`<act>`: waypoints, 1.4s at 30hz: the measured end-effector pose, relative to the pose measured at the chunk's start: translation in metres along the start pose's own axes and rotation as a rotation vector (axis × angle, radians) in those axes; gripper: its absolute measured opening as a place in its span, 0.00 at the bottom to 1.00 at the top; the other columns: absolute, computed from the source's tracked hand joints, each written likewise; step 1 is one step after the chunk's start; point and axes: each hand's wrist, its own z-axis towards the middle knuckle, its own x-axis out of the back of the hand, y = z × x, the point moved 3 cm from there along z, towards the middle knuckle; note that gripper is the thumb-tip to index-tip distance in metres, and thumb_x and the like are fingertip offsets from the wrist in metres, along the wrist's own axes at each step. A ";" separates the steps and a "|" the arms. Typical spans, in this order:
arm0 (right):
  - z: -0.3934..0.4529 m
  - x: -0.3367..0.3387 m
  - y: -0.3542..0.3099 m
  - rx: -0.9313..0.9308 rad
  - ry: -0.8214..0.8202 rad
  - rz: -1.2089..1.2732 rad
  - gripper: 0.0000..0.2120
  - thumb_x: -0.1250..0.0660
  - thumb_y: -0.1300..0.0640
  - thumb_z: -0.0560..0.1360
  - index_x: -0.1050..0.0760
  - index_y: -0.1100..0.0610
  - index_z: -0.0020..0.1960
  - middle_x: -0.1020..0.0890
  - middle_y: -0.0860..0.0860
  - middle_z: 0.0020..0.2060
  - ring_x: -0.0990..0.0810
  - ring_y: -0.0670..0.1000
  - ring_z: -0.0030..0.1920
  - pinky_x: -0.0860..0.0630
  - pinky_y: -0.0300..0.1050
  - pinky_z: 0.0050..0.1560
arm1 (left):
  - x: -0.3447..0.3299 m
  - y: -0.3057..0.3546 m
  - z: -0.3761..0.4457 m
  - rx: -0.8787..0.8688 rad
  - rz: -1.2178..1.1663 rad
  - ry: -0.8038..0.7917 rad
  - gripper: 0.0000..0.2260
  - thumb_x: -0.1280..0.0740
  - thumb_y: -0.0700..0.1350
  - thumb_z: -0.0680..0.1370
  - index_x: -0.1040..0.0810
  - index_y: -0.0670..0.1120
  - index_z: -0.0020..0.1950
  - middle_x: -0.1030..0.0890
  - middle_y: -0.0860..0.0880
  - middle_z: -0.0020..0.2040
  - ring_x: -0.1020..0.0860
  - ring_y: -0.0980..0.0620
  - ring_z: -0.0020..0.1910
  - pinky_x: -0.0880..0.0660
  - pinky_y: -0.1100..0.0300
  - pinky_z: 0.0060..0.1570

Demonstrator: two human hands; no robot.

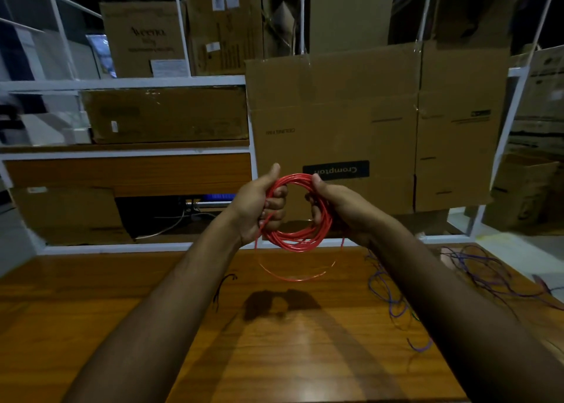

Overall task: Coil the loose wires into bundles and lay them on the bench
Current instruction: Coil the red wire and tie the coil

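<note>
Red wire wound into a round coil of several turns, held up in the air above the far edge of the tabletop, roughly frame centre. Left hand grips the coil at its 9 o'clock side, fingers curled through the ring, thumb pointing up. Right hand grips it at 3 o'clock, fingers wrapped round the strands, thumb on top. One loose turn of the same wire hangs below the coil at 6 o'clock, sagging toward the wood; whether it touches the surface cannot be told. Shadow of both hands falls on the tabletop directly beneath. Purple wires lie uncoiled in a tangle on the tabletop at 4 o'clock from the coil, partly hidden by the right forearm. A short black wire lies on the wood at 7 o'clock, beside the left forearm. Behind, at 12 o'clock, a large cardboard box with upside-down print stands against a white rack stacked with further cartons.
</note>
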 end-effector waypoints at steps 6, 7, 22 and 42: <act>-0.011 0.025 0.016 0.038 -0.009 0.208 0.23 0.28 0.59 0.73 0.27 0.58 0.67 0.19 0.57 0.53 0.27 0.45 0.32 0.29 0.35 0.28 | 0.012 0.000 0.002 -0.047 -0.020 0.143 0.21 0.43 0.55 0.83 0.35 0.49 0.32 0.41 0.54 0.23 0.44 0.57 0.19 0.50 0.65 0.21; -0.015 0.034 0.021 0.021 -0.010 0.173 0.23 0.29 0.61 0.73 0.27 0.58 0.67 0.20 0.58 0.55 0.27 0.46 0.33 0.28 0.35 0.29 | 0.015 0.001 0.002 -0.053 -0.038 0.154 0.21 0.43 0.55 0.84 0.34 0.49 0.32 0.41 0.54 0.23 0.44 0.58 0.19 0.51 0.65 0.21; -0.038 0.031 0.085 -0.332 0.435 -0.653 0.10 0.41 0.54 0.84 0.22 0.58 0.55 0.16 0.55 0.39 0.25 0.45 0.28 0.30 0.38 0.25 | 0.017 0.008 0.006 -0.066 -0.154 0.264 0.22 0.43 0.55 0.84 0.33 0.49 0.31 0.39 0.54 0.23 0.43 0.58 0.19 0.49 0.65 0.20; -0.032 -0.058 -0.074 0.711 -0.060 -2.275 0.09 0.39 0.50 0.82 0.25 0.52 0.58 0.18 0.51 0.48 0.19 0.51 0.50 0.29 0.50 0.59 | -0.021 -0.031 0.002 -0.026 0.139 0.278 0.13 0.44 0.46 0.85 0.26 0.44 0.44 0.22 0.51 0.29 0.24 0.58 0.26 0.28 0.63 0.26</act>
